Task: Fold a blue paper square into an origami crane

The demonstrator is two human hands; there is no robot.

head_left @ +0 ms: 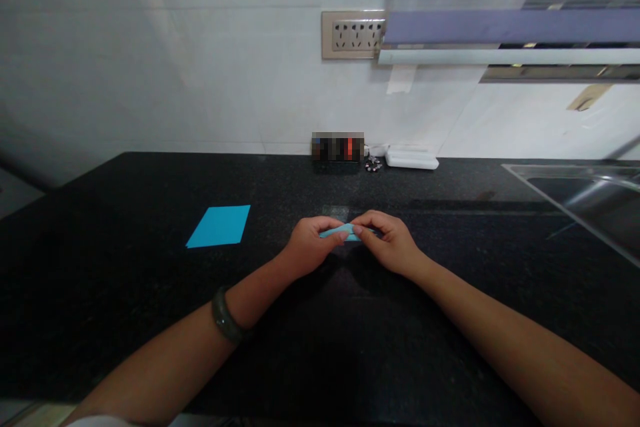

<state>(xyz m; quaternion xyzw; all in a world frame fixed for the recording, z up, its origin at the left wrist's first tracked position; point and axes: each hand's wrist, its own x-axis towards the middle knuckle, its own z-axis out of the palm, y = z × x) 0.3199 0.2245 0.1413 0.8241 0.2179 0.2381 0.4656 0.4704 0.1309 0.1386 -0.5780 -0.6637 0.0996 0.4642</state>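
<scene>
Pinching from both ends, the left hand (319,241) and right hand (389,240) have the small piece of light-blue paper (347,227) between them, just above or on the black countertop (345,347); the contact beneath is hidden. Thumbs sit on the near side, nearly meeting mid-piece, forefingers arched over the far side, barely any gap in either grip. The remaining fingers look curled in, partly out of sight. And here's the key line: the paper's long axis runs nine to three o'clock, left thumb coming in from nine, right thumb from three, neither hand clearly nearer. Out at nine o'clock from the fingers, well apart, lies the flat blue sheet (219,227), closer to the left hand, nobody touching it. Up at twelve, against the wall, a dark box (338,149) with a red patch, pixelated, so no lettering there! The socket panel (354,35), also near twelve, shows only its slots. No brand or label readable on either blue paper.
</scene>
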